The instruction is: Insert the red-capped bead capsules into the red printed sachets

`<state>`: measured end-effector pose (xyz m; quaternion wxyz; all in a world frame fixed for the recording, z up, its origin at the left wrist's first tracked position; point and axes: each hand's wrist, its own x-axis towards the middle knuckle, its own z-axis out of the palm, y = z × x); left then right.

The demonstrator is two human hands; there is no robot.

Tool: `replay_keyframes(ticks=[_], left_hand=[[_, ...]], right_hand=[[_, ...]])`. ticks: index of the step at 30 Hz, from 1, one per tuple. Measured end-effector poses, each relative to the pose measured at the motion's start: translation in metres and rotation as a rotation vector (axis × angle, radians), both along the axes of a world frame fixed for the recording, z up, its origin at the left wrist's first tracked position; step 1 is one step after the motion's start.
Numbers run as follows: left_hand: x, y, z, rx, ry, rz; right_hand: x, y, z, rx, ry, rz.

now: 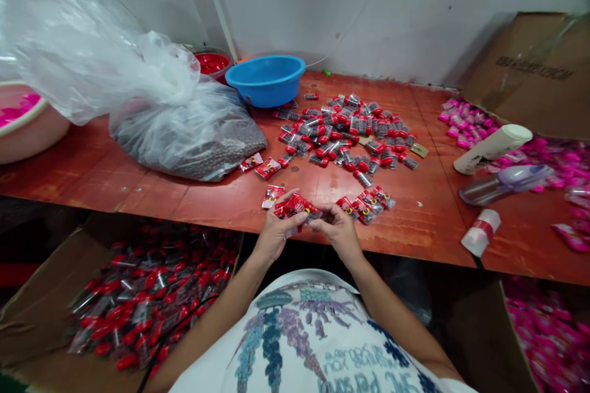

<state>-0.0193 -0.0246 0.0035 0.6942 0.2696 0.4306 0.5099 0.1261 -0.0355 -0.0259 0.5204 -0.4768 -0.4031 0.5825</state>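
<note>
My left hand [276,230] and my right hand [338,228] meet at the front edge of the red-brown table [138,190]. Both pinch one small red packet [297,205] held between them. More red packets [366,205] lie in a short row just right of my hands, and another lies flat on the table [271,195] to the left. A large heap of red-capped vials in clear wrappers [348,131] covers the middle of the table behind them.
A clear plastic bag of dark beads [193,134] sits at left, a blue bowl [266,79] behind. Pink vials [465,122], white bottles [491,147] and a cardboard box [539,73] fill the right. Below the table, boxes hold red vials [138,301] and pink packets [544,331].
</note>
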Motion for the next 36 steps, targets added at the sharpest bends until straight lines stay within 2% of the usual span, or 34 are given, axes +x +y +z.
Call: replay_keyframes(ticks=[6,10,12,17,19,22,25,27,29,32,34,36], left_hand=[[0.012,0.006,-0.012,-0.083,-0.007,-0.005],[0.018,0.009,-0.016,-0.084,-0.010,-0.039],[0.023,0.009,-0.019,-0.081,-0.007,-0.044],[0.038,0.009,-0.032,-0.097,-0.022,-0.032],[0.039,0.011,-0.035,-0.138,-0.062,-0.044],[0.034,0.017,-0.035,-0.214,-0.159,-0.052],[0.026,0.021,-0.032,-0.258,-0.202,-0.058],[0.025,0.022,-0.032,-0.258,-0.199,-0.064],[0.027,0.021,-0.032,-0.247,-0.206,-0.068],[0.033,0.022,-0.034,-0.225,-0.205,-0.017],[0.034,0.022,-0.034,-0.204,-0.192,0.047],[0.032,0.023,-0.035,-0.170,-0.186,0.094]], right_hand=[[0.016,-0.001,-0.004,0.014,-0.088,-0.067],[0.024,-0.002,-0.005,0.002,-0.064,-0.035],[0.025,-0.003,-0.008,0.001,-0.118,-0.070],[0.034,-0.002,-0.020,0.074,-0.325,-0.174],[0.050,-0.001,-0.025,0.096,-0.395,-0.215],[0.089,0.002,-0.027,0.077,-0.524,-0.373],[0.120,0.006,-0.022,0.086,-0.853,-0.509],[0.119,0.008,-0.017,0.148,-1.026,-0.546],[0.098,0.009,-0.013,0.216,-0.986,-0.428],[0.052,0.009,-0.011,0.257,-0.696,-0.088],[0.026,0.011,-0.013,0.256,-0.585,-0.015],[0.012,0.015,-0.016,0.257,-0.594,-0.008]])
